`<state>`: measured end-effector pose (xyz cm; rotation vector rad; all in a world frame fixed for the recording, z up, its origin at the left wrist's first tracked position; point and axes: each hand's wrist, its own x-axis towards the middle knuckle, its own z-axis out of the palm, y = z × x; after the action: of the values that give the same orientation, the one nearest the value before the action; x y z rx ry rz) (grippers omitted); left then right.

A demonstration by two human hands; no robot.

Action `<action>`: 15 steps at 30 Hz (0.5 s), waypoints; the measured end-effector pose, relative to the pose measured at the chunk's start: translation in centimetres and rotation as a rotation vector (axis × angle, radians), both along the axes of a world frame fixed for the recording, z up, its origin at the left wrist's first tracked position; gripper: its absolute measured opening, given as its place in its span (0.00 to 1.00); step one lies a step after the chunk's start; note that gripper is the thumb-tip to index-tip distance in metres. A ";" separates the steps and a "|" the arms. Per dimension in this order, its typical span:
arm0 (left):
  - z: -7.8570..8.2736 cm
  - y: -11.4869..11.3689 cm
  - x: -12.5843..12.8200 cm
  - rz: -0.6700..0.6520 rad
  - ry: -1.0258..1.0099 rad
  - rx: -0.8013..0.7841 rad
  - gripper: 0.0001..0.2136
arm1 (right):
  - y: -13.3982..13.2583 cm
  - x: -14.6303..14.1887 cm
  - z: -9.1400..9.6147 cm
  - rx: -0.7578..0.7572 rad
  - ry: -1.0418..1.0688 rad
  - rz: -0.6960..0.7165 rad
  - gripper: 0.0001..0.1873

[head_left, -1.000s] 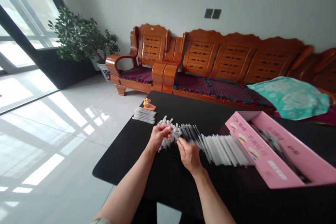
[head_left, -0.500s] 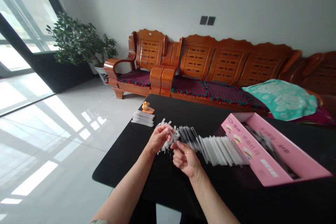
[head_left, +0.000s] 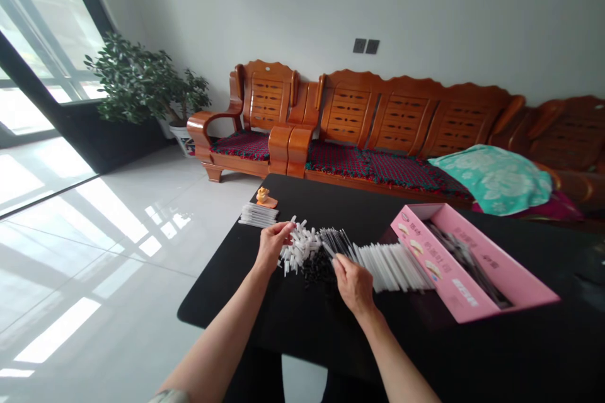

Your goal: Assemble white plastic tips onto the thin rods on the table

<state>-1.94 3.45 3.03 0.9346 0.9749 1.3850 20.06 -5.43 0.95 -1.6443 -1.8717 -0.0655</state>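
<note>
My left hand (head_left: 273, 244) is closed in a pinch at the left edge of a heap of short white tube pieces (head_left: 302, 245). A small white piece (head_left: 293, 219) shows at its fingertips. My right hand (head_left: 353, 280) grips a slim whitish pen barrel (head_left: 329, 250), whose end sticks out towards the upper left. Between the hands lies a pile of small black pieces (head_left: 319, 269). Thin dark pen refills (head_left: 336, 240) lie side by side behind my right hand. To their right runs a row of translucent white pen barrels (head_left: 394, 266).
A pink open box (head_left: 454, 302) with dark thin items inside stands on the black table (head_left: 227, 289) at right. At the far left corner lie a stack of whitish pens (head_left: 259, 215) and a small orange figurine (head_left: 263, 195). A wooden sofa (head_left: 354, 110) stands behind.
My hands have moved apart: the left to the white heap, the right towards the refills. The pen barrel, earlier between both hands, is now in the right one. The view has shifted slightly.
</note>
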 end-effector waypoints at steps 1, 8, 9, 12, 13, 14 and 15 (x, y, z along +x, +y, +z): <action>-0.3 -0.4 0.0 -0.033 0.094 -0.009 0.17 | -0.2 0.9 -0.3 0.024 -0.008 -0.071 0.19; -2.0 -1.4 0.6 0.064 0.517 -0.064 0.09 | -0.5 8.4 -1.5 -0.057 -0.295 -0.552 0.15; -2.1 -1.2 0.8 0.065 0.544 -0.055 0.08 | -0.4 9.3 -1.5 -0.047 -0.339 -0.580 0.15; -2.0 -0.7 1.2 0.047 0.587 -0.042 0.05 | -0.1 11.3 -1.6 0.040 -0.448 -0.608 0.17; -2.1 -0.6 1.4 0.040 0.600 -0.037 0.05 | -0.1 11.7 -1.6 0.066 -0.474 -0.601 0.19; -2.2 -0.5 1.5 0.035 0.614 -0.032 0.04 | 0.0 12.1 -1.6 0.083 -0.496 -0.593 0.20; -2.2 -0.5 1.6 0.033 0.626 -0.029 0.04 | 0.0 12.3 -1.5 0.092 -0.513 -0.584 0.20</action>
<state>-0.34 2.94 0.78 1.3740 1.4725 1.1124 32.38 -5.42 -0.59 -2.1986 -1.6160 -0.8736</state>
